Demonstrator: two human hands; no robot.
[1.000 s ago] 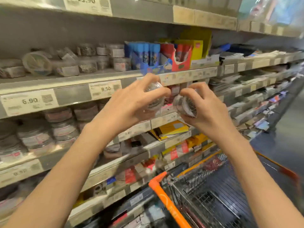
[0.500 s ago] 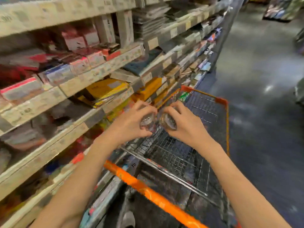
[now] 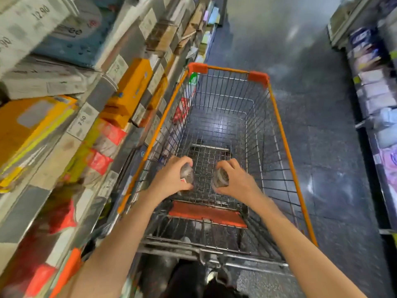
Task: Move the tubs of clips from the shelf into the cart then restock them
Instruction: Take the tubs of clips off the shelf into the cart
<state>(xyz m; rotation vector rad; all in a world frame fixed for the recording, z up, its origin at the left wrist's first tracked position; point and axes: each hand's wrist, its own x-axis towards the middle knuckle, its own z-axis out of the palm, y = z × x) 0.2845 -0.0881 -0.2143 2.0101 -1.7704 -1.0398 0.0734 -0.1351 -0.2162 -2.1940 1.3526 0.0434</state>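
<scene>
Both my hands hang over the near end of the wire cart (image 3: 281,134), above its folded child seat. My left hand (image 3: 169,178) grips a small clear round tub of clips (image 3: 186,174) with a red-and-white label. A second clear tub of clips (image 3: 220,178) is held on its side in my right hand (image 3: 236,181). The two tubs are a short gap apart and above the wire mesh, not resting on it. No other tubs show in the cart's basket.
Store shelves (image 3: 90,117) with yellow, orange and red packs and price tags run along the left, close to the cart's orange rim. A dark shiny aisle floor (image 3: 311,82) lies ahead and right. More shelving (image 3: 373,82) stands at far right. The orange handle (image 3: 68,269) sits at lower left.
My view swung from the shelf down to the cart. Both hands carried their tubs down from shelf height to just above the cart's near end and moved slightly apart.
</scene>
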